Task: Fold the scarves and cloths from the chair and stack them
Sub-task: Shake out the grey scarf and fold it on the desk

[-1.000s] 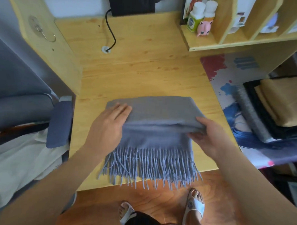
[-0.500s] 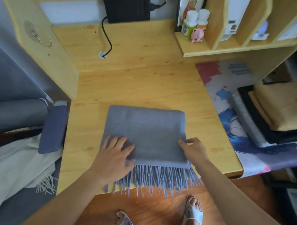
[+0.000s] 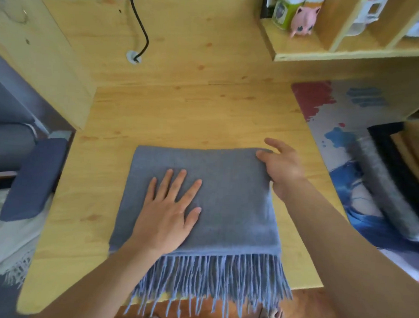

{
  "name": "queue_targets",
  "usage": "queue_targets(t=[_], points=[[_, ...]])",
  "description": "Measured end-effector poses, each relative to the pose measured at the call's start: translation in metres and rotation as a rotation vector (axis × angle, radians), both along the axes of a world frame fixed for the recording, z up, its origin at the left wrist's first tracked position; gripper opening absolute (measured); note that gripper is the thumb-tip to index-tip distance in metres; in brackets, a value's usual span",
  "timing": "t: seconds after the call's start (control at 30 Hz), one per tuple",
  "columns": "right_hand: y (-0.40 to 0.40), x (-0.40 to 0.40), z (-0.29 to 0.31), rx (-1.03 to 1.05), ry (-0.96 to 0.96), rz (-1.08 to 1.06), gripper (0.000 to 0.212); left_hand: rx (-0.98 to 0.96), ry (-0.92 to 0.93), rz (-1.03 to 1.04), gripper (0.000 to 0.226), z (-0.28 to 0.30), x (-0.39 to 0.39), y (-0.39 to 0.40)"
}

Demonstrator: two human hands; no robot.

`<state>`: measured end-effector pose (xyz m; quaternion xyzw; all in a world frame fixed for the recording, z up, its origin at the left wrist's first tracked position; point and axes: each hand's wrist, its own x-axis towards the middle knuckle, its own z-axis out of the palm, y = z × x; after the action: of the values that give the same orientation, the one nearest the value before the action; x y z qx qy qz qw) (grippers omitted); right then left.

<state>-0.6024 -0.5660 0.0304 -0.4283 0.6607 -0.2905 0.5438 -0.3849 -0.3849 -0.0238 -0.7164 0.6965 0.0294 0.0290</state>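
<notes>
Pale pine filled the head view — a wooden desk [image 3: 181,114] with a shelf unit [image 3: 352,52] at the back right and a printed desk mat [image 3: 330,121] to the right; on that mat sat a stack of folded cloths [image 3: 400,172], grey, black and tan. At the desk's near edge lay the grey-blue scarf [image 3: 226,190], folded into a thick rectangle, its fringe [image 3: 210,284] hanging over the edge. The left hand [image 3: 167,214] lay flat on it, fingers spread and straight, gripping nothing; the right hand [image 3: 282,169] rested at the far right corner, fingers loosely extended — whether the thumb pinched the edge I could not tell. A cream cloth [image 3: 5,241] waited on the chair at left. The scarf looked soft, light and limp; it would likely sag unless taken under both folded sides.
</notes>
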Motion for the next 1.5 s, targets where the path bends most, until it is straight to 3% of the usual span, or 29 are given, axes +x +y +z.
queue_targets(t=[0.17, 0.2, 0.23, 0.3, 0.37, 0.43, 0.5, 0.57, 0.63, 0.73, 0.83, 0.9, 1.0, 1.17, 1.23, 1.3, 1.4, 1.5], points=[[-0.012, -0.009, -0.010, 0.006, -0.263, -0.354, 0.050, -0.005, 0.016, 0.078, 0.064, -0.002, -0.026, 0.016], [-0.010, -0.010, -0.005, -0.045, -0.228, -0.354, 0.053, -0.003, 0.021, 0.098, 0.065, -0.003, -0.029, 0.018], [-0.003, -0.009, 0.003, -0.160, -0.073, -0.280, 0.056, 0.001, 0.022, 0.114, 0.065, -0.004, -0.031, 0.019], [0.029, 0.006, 0.016, -0.615, 0.384, 0.033, 0.053, 0.010, 0.022, 0.155, 0.066, -0.005, -0.035, 0.016], [0.081, 0.037, 0.008, -0.947, 0.635, 0.384, 0.043, 0.021, 0.030, 0.211, 0.070, -0.007, -0.043, 0.014], [0.114, 0.058, -0.017, -0.850, 0.822, 0.682, 0.057, 0.064, 0.053, 0.308, 0.078, -0.007, -0.055, 0.013], [0.095, 0.059, -0.037, -0.692, 0.930, 0.750, 0.070, 0.125, 0.065, 0.482, 0.078, -0.004, -0.075, 0.010], [0.053, 0.051, -0.047, -0.673, 1.015, 0.844, 0.077, 0.100, 0.112, 0.570, 0.079, 0.010, -0.096, 0.013], [0.021, 0.051, -0.043, -0.718, 1.024, 1.048, 0.080, 0.095, 0.065, 0.445, 0.073, 0.030, -0.103, 0.015], [0.014, 0.056, -0.026, -0.932, 0.915, 1.272, 0.071, -0.075, 0.113, 0.180, 0.040, 0.054, -0.068, 0.008], [0.029, 0.057, -0.026, -0.986, 0.887, 1.089, 0.063, -0.282, 0.077, -0.178, 0.023, 0.050, -0.009, -0.008], [0.043, 0.061, -0.033, -0.825, 0.957, 0.938, 0.070, -0.151, 0.042, -0.254, 0.044, 0.030, 0.020, -0.018], [0.042, 0.059, -0.048, -0.690, 1.035, 0.933, 0.075, -0.014, 0.137, -0.085, 0.068, -0.001, 0.023, -0.017], [0.024, 0.045, -0.037, -0.930, 1.032, 1.238, 0.064, -0.067, 0.150, 0.172, 0.067, 0.009, -0.058, 0.041], [0.043, 0.049, -0.030, -0.985, 1.075, 1.133, 0.057, -0.100, 0.120, 0.198, 0.051, 0.024, -0.062, 0.031], [0.062, 0.049, -0.030, -0.895, 1.042, 0.960, 0.060, -0.230, 0.097, 0.207, 0.037, 0.026, -0.043, -0.005], [0.069, 0.033, -0.043, -0.726, 1.032, 0.886, 0.072, -0.195, 0.112, 0.176, 0.063, 0.012, -0.008, -0.050], [0.061, 0.020, -0.049, -0.716, 0.956, 0.905, 0.073, -0.096, 0.141, 0.216, 0.075, -0.011, 0.009, -0.057]])
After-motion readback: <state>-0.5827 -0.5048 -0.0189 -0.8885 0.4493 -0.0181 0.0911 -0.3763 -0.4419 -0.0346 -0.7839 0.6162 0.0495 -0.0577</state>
